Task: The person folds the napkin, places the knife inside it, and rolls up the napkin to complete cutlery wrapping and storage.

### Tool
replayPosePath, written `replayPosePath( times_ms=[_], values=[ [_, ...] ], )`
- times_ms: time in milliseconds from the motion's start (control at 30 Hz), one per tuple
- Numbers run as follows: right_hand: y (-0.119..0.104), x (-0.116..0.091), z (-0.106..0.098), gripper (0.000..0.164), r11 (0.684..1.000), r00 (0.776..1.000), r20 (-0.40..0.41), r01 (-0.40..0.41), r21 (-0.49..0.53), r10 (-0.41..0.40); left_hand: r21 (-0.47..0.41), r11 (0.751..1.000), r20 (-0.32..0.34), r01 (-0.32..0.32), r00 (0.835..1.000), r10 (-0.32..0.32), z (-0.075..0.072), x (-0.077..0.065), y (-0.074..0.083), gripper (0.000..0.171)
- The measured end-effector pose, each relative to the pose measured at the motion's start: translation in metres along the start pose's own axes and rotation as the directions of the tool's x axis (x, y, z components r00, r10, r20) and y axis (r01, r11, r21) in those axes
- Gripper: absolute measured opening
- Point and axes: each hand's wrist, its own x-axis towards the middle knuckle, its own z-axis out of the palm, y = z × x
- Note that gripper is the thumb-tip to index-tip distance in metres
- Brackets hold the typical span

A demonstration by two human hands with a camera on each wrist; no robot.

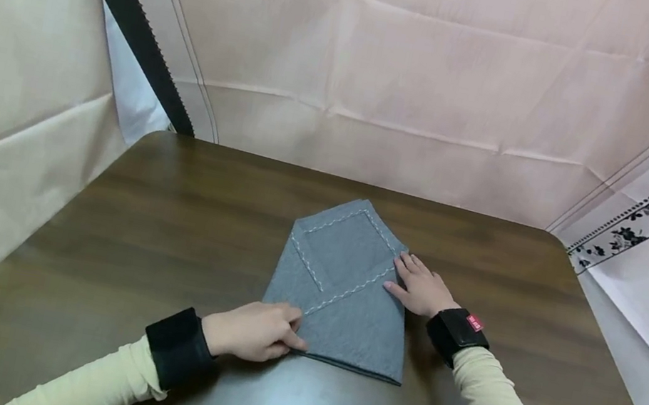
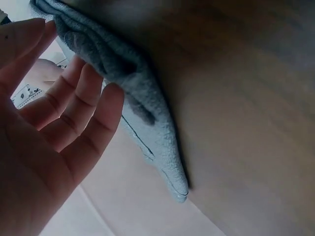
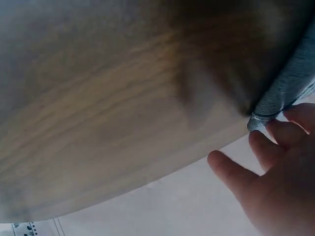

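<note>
A folded blue-grey cloth [image 1: 346, 264] with white stitched lines forming a slanted square lies on the table, its top narrowing to a blunt point. At its near left corner, my left hand [image 1: 259, 330] touches the front edge with its fingertips. The left wrist view has the loosely bent fingers of this hand [image 2: 64, 113] beside the layered edge of the cloth [image 2: 142, 93]. My right hand [image 1: 421, 289] rests with spread fingers on the right edge of the cloth. From the right wrist, those fingertips [image 3: 258, 142] meet the rounded cloth edge [image 3: 280, 93].
The brown wooden table [image 1: 126, 254] has rounded far corners. Pale creased sheeting [image 1: 400, 71] hangs behind it, with a black strip [image 1: 129, 16] at left and a floral-printed band [image 1: 640, 225] at right. Both wrists wear black bands [image 1: 178, 348].
</note>
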Motion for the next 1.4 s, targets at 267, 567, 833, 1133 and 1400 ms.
replayPosePath(
  times_ms=[267,567,833,1133,1400],
  values=[
    [-0.005,-0.004,0.011,0.059,0.996,0.993,0.085,-0.079,-0.034,0.081,-0.042,0.999,0.000,-0.020,1.000,0.020,0.009,-0.005,-0.001,0.029],
    [-0.017,-0.016,0.019,0.045,0.984,0.956,-0.261,0.096,-0.151,-0.133,0.016,0.999,-0.136,0.045,0.990,-0.042,-0.002,-0.014,-0.010,0.012],
    [-0.063,-0.072,0.028,0.025,0.844,0.763,-0.361,0.485,-0.228,-0.536,0.310,0.951,-0.102,0.017,0.995,0.015,0.002,-0.013,-0.009,0.017],
    [-0.076,-0.093,0.038,0.034,0.743,0.720,-0.284,0.461,-0.485,-0.633,0.587,0.808,-0.110,-0.056,0.983,0.148,0.014,0.006,0.006,0.019],
    [-0.083,-0.090,0.043,0.037,0.775,0.741,-0.343,0.367,-0.514,-0.578,0.557,0.828,-0.089,-0.059,0.988,0.130,0.012,0.013,0.005,0.020]
  ],
)
